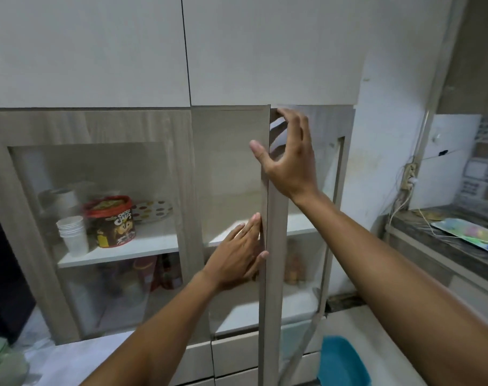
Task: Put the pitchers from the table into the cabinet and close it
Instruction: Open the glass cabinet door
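Note:
A wood-grain cabinet with glass-panelled doors fills the view. Its right door [276, 246] stands partly open, edge-on toward me. My right hand [288, 160] grips the top of that door's edge, with the thumb on the near side and the fingers curled behind. My left hand [241, 253] lies flat against the lower part of the same edge, fingers spread. The cabinet's left door [97, 129] is closed. No pitcher is in view. Behind the open door the white shelf [298, 222] looks bare.
Behind the left glass stand stacked paper cups [72, 235], a red-lidded chocolate cereal tub [113, 221] and a dotted plate [153, 210]. A blue basin [341, 360] sits low right. A counter with a colourful tray [471, 234] and loose cables runs along the right wall.

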